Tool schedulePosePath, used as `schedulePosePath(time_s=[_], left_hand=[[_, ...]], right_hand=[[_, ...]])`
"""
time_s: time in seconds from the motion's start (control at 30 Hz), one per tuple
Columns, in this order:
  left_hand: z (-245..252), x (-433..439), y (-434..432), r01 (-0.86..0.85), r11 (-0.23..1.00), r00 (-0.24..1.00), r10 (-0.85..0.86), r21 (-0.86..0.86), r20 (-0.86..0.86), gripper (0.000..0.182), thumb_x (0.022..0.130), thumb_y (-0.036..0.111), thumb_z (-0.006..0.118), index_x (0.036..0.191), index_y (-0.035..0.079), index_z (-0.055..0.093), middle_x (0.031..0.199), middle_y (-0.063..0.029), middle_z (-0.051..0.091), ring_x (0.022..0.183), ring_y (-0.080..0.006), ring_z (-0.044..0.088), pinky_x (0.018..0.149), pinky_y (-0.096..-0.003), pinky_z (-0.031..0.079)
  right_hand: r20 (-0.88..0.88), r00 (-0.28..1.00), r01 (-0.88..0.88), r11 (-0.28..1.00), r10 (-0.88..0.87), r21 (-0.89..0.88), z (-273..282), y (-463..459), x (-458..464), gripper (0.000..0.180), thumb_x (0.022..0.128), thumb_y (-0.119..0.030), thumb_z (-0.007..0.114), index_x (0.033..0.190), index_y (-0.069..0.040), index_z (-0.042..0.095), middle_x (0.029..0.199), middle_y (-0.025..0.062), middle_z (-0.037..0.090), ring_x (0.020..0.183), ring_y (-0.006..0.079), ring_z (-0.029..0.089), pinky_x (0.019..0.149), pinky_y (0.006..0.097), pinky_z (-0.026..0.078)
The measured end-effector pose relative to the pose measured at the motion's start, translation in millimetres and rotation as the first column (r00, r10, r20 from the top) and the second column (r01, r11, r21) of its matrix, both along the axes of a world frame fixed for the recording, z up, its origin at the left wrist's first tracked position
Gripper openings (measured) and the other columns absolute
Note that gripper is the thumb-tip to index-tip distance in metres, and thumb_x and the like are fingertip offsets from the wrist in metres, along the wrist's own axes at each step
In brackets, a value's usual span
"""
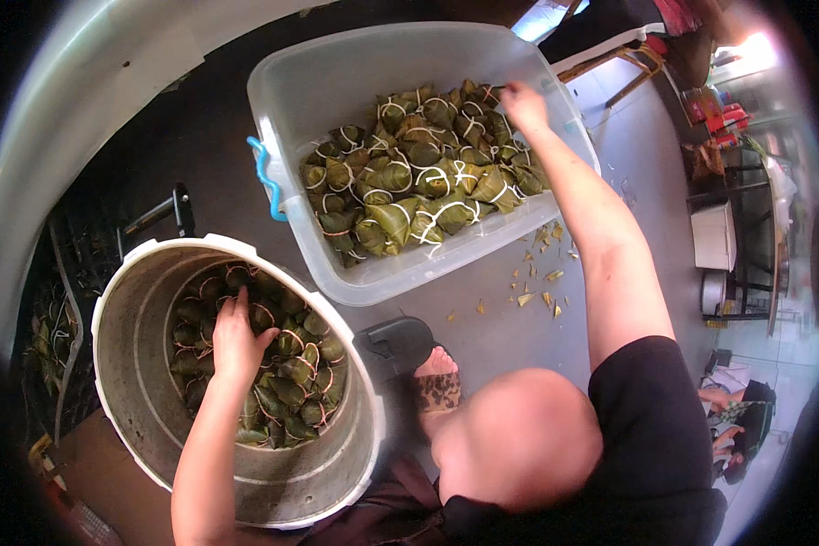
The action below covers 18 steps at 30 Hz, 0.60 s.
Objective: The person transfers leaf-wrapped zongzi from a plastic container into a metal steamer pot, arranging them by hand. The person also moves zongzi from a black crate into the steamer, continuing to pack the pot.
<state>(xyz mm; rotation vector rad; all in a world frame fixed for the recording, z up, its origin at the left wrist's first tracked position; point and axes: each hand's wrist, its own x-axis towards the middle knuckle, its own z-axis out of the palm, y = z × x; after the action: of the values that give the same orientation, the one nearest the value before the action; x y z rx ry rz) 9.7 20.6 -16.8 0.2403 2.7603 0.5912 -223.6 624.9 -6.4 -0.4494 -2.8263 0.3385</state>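
My left hand reaches down into a round metal pot, its fingers spread on leaf-wrapped dumplings tied with pinkish and pale string. The pot stands at the left, leaning in the view. My right hand is at the far right corner of a translucent plastic tub, fingers bent at a dumpling with reddish string; whether it grips that one cannot be told. Many leaf-wrapped dumplings, mostly tied with white string, lie piled in the tub.
Leaf scraps lie on the floor right of the tub. A blue handle sticks out from the tub's left side. My knee and sandalled foot are close to the pot. A rack with a white bin stands at the right; a person is farther off.
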Motion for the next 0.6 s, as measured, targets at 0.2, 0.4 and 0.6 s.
schedulePosePath(time_s=[0.2, 0.4, 0.6], left_hand=[[54, 10, 2, 0.106, 0.990, 0.985, -0.118, -0.097, -0.128, 0.070, 0.079, 0.008, 0.078, 0.143, 0.004, 0.051, 0.131, -0.0175, 0.056, 0.118, -0.0375, 0.059, 0.096, -0.0444, 0.054], [87, 23, 0, 0.093, 0.995, 0.988, -0.096, -0.032, -0.123, 0.042, 0.084, 0.009, 0.074, 0.125, 0.006, 0.065, 0.123, -0.0153, 0.061, 0.110, -0.0360, 0.064, 0.091, -0.0438, 0.055], [124, 20, -40, -0.168, 0.959, 0.970, 0.202, 0.228, -0.135, 0.033, 0.089, -0.002, 0.067, 0.122, 0.002, 0.066, 0.117, -0.0131, 0.062, 0.094, -0.0227, 0.070, 0.081, -0.0320, 0.058]], right_hand=[[0.381, 0.899, 0.188, 0.976, -0.215, 0.108, -15, -19, -23, 0.082, 0.091, -0.051, 0.069, 0.154, -0.017, 0.030, 0.131, 0.0190, 0.067, 0.123, 0.0369, 0.064, 0.103, 0.0524, 0.049], [0.521, 0.849, -0.031, 0.993, 0.086, -0.115, -82, 39, -86, 0.082, 0.093, -0.054, 0.070, 0.154, -0.008, 0.040, 0.140, 0.0207, 0.062, 0.126, 0.0342, 0.061, 0.107, 0.0453, 0.047], [-0.464, 0.882, -0.235, 0.775, -0.084, -0.587, 2, -59, -55, 0.064, 0.091, -0.042, 0.079, 0.137, -0.008, 0.052, 0.122, 0.0109, 0.062, 0.109, 0.0220, 0.061, 0.094, 0.0356, 0.051]])
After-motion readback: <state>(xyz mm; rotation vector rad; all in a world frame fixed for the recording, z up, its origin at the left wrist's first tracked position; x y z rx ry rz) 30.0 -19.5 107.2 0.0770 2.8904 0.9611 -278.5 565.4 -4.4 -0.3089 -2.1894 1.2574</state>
